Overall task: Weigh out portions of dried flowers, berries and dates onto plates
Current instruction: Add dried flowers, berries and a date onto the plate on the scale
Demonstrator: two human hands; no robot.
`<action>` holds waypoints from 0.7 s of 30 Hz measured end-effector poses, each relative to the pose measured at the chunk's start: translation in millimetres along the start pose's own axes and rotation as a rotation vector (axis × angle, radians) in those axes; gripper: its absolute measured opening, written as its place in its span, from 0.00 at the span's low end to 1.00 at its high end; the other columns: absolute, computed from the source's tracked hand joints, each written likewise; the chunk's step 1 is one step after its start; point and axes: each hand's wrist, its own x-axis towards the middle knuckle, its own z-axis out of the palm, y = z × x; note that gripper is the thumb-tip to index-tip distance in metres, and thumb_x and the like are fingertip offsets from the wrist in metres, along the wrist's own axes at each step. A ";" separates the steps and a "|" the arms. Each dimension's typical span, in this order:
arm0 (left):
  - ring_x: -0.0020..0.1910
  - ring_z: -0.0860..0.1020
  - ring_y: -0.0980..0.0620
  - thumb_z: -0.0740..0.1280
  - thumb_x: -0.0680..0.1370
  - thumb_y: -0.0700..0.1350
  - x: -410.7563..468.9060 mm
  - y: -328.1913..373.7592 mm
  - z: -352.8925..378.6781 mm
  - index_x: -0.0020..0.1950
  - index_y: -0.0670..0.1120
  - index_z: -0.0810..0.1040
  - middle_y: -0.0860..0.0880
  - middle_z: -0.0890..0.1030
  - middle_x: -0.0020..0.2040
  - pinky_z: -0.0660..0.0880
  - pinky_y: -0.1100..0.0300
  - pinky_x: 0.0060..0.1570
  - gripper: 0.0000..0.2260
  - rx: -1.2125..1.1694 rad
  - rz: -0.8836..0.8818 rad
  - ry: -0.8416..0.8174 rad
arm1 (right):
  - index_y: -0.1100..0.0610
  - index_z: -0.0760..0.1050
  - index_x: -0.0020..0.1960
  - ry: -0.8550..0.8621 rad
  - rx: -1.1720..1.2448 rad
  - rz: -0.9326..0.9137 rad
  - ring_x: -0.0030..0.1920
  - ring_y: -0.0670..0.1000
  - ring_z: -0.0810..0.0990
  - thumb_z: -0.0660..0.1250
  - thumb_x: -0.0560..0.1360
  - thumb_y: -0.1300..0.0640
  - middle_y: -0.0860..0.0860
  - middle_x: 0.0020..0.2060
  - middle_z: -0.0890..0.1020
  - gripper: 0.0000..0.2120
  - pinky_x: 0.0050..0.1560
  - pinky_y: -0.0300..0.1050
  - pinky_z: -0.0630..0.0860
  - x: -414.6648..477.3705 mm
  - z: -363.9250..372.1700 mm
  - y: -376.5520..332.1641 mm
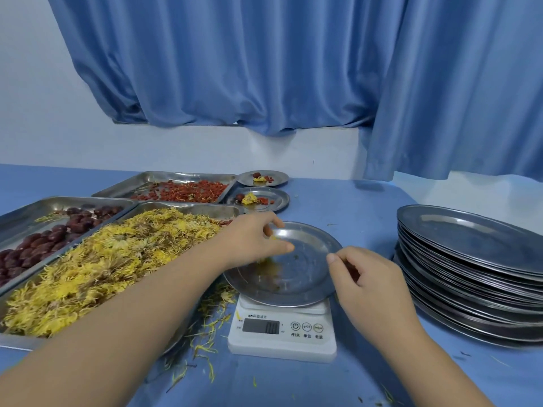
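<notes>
An empty-looking steel plate (305,268) sits on a small white kitchen scale (282,330) whose display reads 0.0. My left hand (252,239) hovers over the plate's left rim, fingers curled around a few yellow dried flowers, and a yellow blur of petals (267,267) shows just below it on the plate. My right hand (364,277) is at the plate's right rim, thumb and curled fingers pinching the edge. The tray of yellow dried flowers (117,259) lies directly left of the scale.
A tray of dark red dates (44,233) is at the far left, with a tray of red berries (182,190) behind. Two filled plates (263,178) (258,199) stand behind the scale. A tall stack of steel plates (470,259) stands right. Loose petals (205,333) litter the blue table.
</notes>
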 end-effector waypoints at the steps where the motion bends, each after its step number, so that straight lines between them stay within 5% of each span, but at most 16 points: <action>1: 0.46 0.76 0.62 0.69 0.73 0.63 -1.5 1.3 -0.7 0.60 0.58 0.75 0.57 0.77 0.51 0.71 0.66 0.42 0.19 -0.014 0.007 -0.031 | 0.54 0.70 0.32 0.000 0.002 -0.008 0.32 0.48 0.72 0.62 0.76 0.51 0.47 0.26 0.72 0.15 0.34 0.49 0.72 0.0 -0.4 -0.7; 7: 0.50 0.76 0.68 0.64 0.77 0.61 -23.1 5.6 -24.2 0.55 0.63 0.78 0.64 0.79 0.52 0.72 0.63 0.53 0.09 -0.233 0.026 0.031 | 0.52 0.69 0.32 -0.040 -0.055 -0.107 0.32 0.48 0.72 0.61 0.75 0.51 0.47 0.28 0.72 0.14 0.32 0.47 0.71 -8.5 1.2 -15.2; 12: 0.46 0.79 0.66 0.64 0.79 0.55 -52.2 -5.4 -50.7 0.54 0.64 0.79 0.65 0.81 0.48 0.70 0.64 0.45 0.07 -0.322 -0.017 0.093 | 0.53 0.72 0.34 -0.088 -0.129 -0.237 0.33 0.47 0.71 0.61 0.77 0.52 0.46 0.30 0.72 0.13 0.33 0.47 0.71 -18.8 3.6 -37.0; 21: 0.45 0.81 0.63 0.65 0.79 0.54 -101.2 -69.6 -130.7 0.54 0.65 0.79 0.62 0.82 0.49 0.76 0.58 0.47 0.06 -0.265 -0.184 0.224 | 0.51 0.75 0.40 -0.055 -0.148 -0.432 0.35 0.46 0.73 0.59 0.75 0.52 0.44 0.34 0.75 0.09 0.30 0.38 0.67 -5.2 52.4 -123.8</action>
